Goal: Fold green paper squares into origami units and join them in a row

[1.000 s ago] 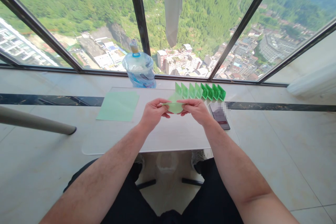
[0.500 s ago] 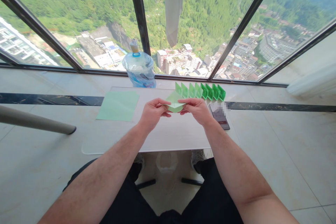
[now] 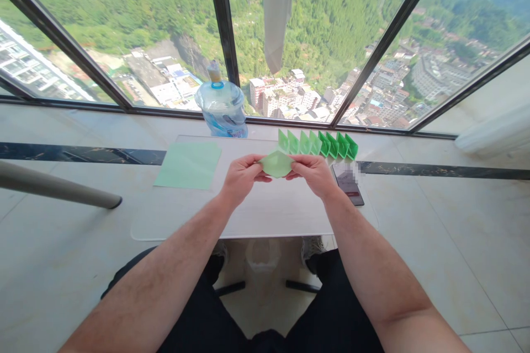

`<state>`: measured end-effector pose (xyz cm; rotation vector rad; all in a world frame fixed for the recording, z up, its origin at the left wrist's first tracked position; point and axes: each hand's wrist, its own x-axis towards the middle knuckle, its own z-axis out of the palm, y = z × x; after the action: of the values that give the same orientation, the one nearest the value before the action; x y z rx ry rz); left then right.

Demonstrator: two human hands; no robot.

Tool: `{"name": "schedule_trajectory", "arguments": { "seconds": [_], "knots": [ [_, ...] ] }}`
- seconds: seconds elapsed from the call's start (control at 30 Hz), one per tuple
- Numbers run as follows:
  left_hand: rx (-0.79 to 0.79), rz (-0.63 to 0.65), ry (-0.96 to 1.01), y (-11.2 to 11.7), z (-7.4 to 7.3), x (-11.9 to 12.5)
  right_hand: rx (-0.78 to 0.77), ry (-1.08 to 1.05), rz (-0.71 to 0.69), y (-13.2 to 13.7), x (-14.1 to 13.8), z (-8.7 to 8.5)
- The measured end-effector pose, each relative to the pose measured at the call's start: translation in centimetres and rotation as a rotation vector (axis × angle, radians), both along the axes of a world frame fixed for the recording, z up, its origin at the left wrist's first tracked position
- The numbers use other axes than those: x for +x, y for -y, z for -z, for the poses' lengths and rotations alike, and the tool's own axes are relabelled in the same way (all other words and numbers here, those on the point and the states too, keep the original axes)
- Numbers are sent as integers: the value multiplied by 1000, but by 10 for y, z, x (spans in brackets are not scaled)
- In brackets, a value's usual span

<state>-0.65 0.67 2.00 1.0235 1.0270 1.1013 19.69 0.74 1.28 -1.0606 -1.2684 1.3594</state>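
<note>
A light green piece of folded paper [image 3: 277,164] is held between my two hands, above the middle of the small white table [image 3: 265,215]. My left hand [image 3: 243,175] pinches its left corner with thumb and fingers. On the opposite side, my right hand [image 3: 309,172] grips the right corner the same way. The paper's broad face points up toward me, with faint creases on it. Just beyond my hands, a row of several folded green paper pieces [image 3: 318,145] runs along the far edge, paler at the left and darker at the right.
Flat light green sheets [image 3: 188,165] lie on the table's left part. A phone [image 3: 348,185] rests at its right edge. Behind the table stands a large water bottle [image 3: 222,110] by the window frame [image 3: 223,22]. A grey pole [image 3: 58,185] juts in from the left.
The folded paper has been tilted and flattened: its open, pointed fold showed before, and now a broad diamond-like face shows. Both hands keep hold at nearly the same place.
</note>
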Motion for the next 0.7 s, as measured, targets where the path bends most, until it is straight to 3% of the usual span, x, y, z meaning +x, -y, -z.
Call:
{"name": "schedule_trajectory", "arguments": {
  "seconds": [0.37, 0.7],
  "knots": [
    [74, -32, -23, -2, 5, -2, 71, 63, -24, -2, 4, 3],
    [13, -31, 46, -1, 5, 0, 44, 27, -30, -2, 6, 2]
  ]
}}
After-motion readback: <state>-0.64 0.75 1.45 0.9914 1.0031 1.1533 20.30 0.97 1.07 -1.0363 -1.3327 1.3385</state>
